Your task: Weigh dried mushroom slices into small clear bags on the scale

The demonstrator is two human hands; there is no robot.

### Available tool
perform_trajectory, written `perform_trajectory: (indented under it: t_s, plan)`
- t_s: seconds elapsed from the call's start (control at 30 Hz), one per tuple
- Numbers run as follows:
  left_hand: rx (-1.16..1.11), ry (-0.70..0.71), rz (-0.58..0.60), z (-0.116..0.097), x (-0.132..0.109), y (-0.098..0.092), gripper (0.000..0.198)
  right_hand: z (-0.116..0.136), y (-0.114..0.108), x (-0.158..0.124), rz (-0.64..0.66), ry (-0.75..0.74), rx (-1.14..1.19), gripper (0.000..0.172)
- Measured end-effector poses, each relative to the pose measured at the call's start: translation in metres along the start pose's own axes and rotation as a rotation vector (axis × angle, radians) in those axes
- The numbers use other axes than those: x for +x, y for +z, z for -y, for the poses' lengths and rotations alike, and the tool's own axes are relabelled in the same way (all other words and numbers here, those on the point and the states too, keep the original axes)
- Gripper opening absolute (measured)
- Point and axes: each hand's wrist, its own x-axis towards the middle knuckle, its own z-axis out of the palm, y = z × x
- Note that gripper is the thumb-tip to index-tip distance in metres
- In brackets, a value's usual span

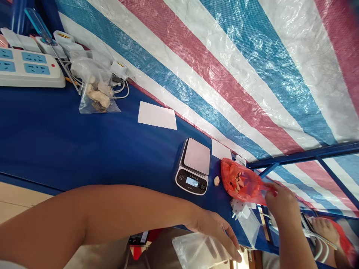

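Observation:
My left hand (pixel 214 229) reaches across the front edge of the table, fingers bent downward around a clear plastic bag (pixel 189 248) that hangs below it. The fingers partly show through the film. At the right, my right hand (pixel 282 203) pinches the rim of a red plastic bag (pixel 232 186), which lies open with several pale, pinkish pieces (pixel 239 182) inside. Between the red bag and a digital kitchen scale (pixel 197 157) lies one small whitish piece (pixel 217 181). The scale's platform is bare and its display is lit, seemingly near zero.
White paper slips (pixel 157 115) lie along the striped tarp wall (pixel 213 71). Farther left are a clear bag of brownish lumps (pixel 99 95), a screwdriver (pixel 42 26) and a power strip (pixel 35 69). A plug adapter (pixel 239 209) sits near the table's right end, beside a blue metal frame (pixel 308 154).

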Motion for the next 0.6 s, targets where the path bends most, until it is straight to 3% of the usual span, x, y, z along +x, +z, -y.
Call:
perform_trajectory:
  t_s: [0.1,0.17,0.3,0.37,0.47,0.6]
  plan:
    - [0.001,-0.023,0.011,0.000,0.001,-0.001,0.072,-0.008,0.000,-0.006,0.048,0.096,-0.169,0.051]
    - [0.013,-0.030,0.016,0.000,0.001,-0.001,0.072,0.000,0.003,-0.016,0.006,0.134,-0.282,0.050]
    - [0.030,-0.010,-0.011,0.000,0.000,0.000,0.071,0.037,0.015,-0.031,-0.163,-0.171,-0.256,0.039]
    - [0.023,-0.002,-0.018,-0.001,-0.001,0.001,0.071,0.051,0.023,-0.026,-0.061,-0.223,-0.157,0.036]
    - [0.019,-0.024,-0.018,-0.003,-0.002,0.002,0.072,0.059,0.037,-0.008,0.141,-0.104,-0.081,0.036]
    - [0.020,-0.047,-0.012,-0.003,-0.003,0.002,0.072,0.058,0.055,0.011,0.196,-0.109,0.004,0.038]
